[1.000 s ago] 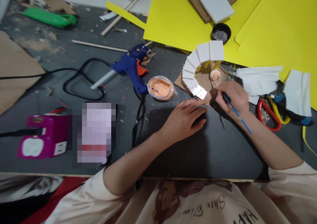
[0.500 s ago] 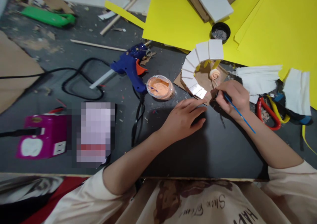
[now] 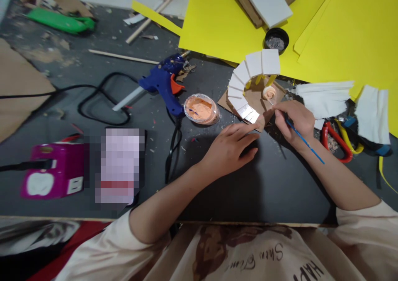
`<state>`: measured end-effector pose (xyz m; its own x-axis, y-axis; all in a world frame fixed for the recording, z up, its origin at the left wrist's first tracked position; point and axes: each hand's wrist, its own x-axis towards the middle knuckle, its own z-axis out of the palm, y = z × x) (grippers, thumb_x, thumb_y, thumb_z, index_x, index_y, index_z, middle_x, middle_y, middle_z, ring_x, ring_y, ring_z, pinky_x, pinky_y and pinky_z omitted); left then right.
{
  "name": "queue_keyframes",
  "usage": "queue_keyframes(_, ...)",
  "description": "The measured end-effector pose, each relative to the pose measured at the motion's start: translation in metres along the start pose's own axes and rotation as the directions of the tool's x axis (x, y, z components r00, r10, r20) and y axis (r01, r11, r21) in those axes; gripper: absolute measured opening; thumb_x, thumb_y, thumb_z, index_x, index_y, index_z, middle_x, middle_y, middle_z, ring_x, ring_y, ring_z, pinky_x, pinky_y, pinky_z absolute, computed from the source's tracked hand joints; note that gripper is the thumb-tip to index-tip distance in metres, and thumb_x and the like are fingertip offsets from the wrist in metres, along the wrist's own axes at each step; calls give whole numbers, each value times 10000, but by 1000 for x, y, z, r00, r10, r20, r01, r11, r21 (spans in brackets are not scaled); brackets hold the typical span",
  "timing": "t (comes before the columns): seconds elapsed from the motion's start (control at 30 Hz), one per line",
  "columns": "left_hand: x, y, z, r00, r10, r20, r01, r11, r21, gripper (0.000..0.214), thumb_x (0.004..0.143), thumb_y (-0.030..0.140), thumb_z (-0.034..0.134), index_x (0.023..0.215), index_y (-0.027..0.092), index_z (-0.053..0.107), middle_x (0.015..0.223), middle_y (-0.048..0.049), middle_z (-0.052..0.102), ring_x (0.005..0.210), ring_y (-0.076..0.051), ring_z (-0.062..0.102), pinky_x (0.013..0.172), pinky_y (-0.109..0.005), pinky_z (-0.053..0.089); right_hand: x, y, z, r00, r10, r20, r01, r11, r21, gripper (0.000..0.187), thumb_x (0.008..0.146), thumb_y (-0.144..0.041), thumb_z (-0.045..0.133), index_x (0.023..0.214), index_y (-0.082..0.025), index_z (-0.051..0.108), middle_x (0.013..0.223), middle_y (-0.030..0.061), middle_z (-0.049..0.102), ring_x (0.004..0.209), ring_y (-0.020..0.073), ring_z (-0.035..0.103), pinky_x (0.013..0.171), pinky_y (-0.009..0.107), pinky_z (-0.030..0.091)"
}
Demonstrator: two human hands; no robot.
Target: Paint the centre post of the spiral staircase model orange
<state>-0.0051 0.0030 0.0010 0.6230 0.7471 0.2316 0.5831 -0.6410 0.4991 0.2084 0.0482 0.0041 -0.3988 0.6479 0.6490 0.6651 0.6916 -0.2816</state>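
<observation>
My right hand (image 3: 297,119) pinches a thin blue paintbrush (image 3: 306,142). The brush tip meets or nearly meets a peach-coloured swirled piece (image 3: 269,93), which stands on a cardboard base (image 3: 264,105). Around that piece curves a spiral stair of white steps (image 3: 255,63) with yellow supports beneath. My left hand (image 3: 231,146) lies with fingers stretched out, its fingertips on the near edge of the base by the lowest step. Left of the stair stands an open clear tub of peach paint (image 3: 201,109).
A blue glue gun (image 3: 164,80) with its cord lies left of the tub. Nearer me are a pixelated phone-shaped object (image 3: 120,165) and a purple box (image 3: 52,171). Red-handled pliers (image 3: 336,144) lie at right. Yellow sheets (image 3: 348,32) and a black cap (image 3: 276,40) sit behind.
My right hand and the paintbrush have shifted slightly to the right. My left hand and the stair have stayed in place.
</observation>
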Motion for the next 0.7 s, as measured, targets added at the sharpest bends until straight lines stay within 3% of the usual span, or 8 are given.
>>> queue_keyframes(0.13, 0, 0, 0, 1000, 7, 1, -7, 1000, -5, 277, 917, 290, 482, 1112, 144, 616, 1274, -115, 621, 1109, -263, 590, 934, -427, 479, 0, 0, 0, 999, 32, 20, -32, 999, -10, 128, 886, -154, 501, 940, -203, 606, 778, 40, 694, 717, 160, 638, 656, 276, 524)
queue_keyframes(0.43, 0, 0, 0, 1000, 4, 0, -4, 1000, 2, 271, 918, 288, 484, 1115, 154, 614, 1274, -110, 621, 1120, -252, 584, 949, -415, 471, -4, 0, 0, 994, 88, -61, -85, 995, 44, 155, 908, -172, 492, 993, -223, 611, 843, 33, 712, 775, 163, 668, 711, 300, 543)
queue_keyframes(0.7, 0, 1, -1, 1000, 15, -12, -15, 1000, 3, 273, 919, 283, 485, 1115, 144, 615, 1273, -116, 623, 1114, -254, 592, 941, -411, 479, 1, -5, 2, 998, -58, -12, 57, 996, -68, 143, 842, -109, 552, 951, -201, 565, 725, 20, 662, 653, 156, 616, 600, 274, 509)
